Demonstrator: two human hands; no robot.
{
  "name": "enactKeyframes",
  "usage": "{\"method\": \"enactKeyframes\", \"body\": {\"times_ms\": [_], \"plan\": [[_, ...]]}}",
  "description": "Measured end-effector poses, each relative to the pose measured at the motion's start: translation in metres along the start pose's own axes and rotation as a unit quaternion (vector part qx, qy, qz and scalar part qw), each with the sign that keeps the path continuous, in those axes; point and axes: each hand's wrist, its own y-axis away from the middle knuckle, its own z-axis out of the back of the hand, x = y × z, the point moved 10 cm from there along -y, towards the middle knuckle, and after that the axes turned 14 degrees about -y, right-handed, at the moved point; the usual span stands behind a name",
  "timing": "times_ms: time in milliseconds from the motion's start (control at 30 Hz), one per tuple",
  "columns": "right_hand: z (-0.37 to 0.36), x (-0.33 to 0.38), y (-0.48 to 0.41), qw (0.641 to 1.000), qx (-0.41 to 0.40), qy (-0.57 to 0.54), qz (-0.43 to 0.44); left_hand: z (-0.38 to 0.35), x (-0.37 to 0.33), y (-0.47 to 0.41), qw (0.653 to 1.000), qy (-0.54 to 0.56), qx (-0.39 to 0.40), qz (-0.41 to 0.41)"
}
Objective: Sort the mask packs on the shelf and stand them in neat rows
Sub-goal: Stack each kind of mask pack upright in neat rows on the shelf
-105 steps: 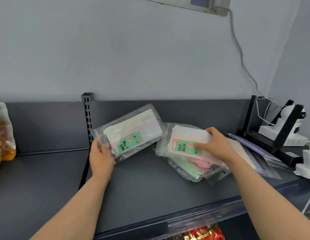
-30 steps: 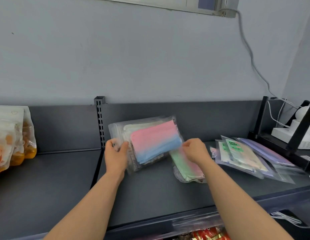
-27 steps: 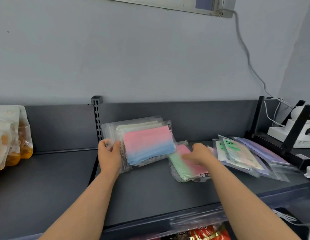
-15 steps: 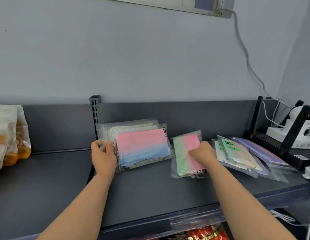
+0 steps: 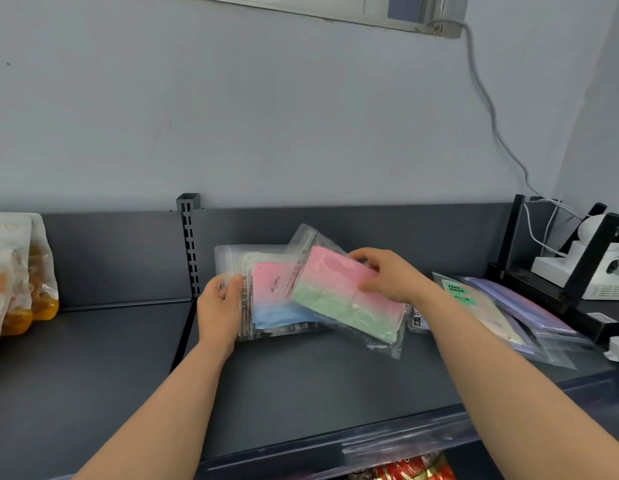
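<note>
Our left hand (image 5: pixel 220 308) grips the upright stack (image 5: pixel 270 306) on the shelf (image 5: pixel 318 382). Our right hand (image 5: pixel 387 277) pinches the pink-green pack (image 5: pixel 339 303) just before it, its long axis slanting down-right; it probably needs levelling.

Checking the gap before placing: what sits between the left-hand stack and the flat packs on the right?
In the head view, the pink-and-green mask pack, held tilted by the right hand, overlapping the stack at its front.
</note>
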Motion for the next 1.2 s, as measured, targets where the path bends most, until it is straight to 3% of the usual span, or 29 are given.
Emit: {"method": "enactKeyframes", "body": {"times_ms": [300, 567, 700, 900, 1033, 1100, 1200], "plan": [[-0.039, 0.017, -0.022, 0.988, 0.023, 0.15, 0.034, -0.03, -0.013, 0.011, 0.987, 0.071, 0.145, 0.01], [-0.013, 0.003, -0.013, 0.993, -0.063, 0.09, 0.053, -0.039, -0.02, 0.003, 0.992, 0.015, 0.125, -0.008], [0.03, -0.026, 0.002, 0.984, -0.119, 0.13, -0.002, -0.057, -0.027, 0.0, 0.993, 0.014, 0.116, -0.014], [0.091, -0.097, 0.045, 0.943, -0.159, 0.231, -0.178, -0.087, -0.033, 0.004, 0.994, -0.001, 0.108, -0.027], [0.091, -0.138, 0.071, 0.941, -0.107, 0.164, -0.277, -0.099, -0.031, 0.009, 0.995, -0.002, 0.096, -0.033], [0.09, -0.145, 0.076, 0.945, -0.119, 0.111, -0.283, -0.1, -0.029, 0.009, 0.996, 0.0, 0.087, -0.031], [0.096, -0.145, 0.078, 0.942, -0.153, 0.123, -0.273, -0.1, -0.026, 0.009, 0.996, 0.004, 0.082, -0.027]]}}
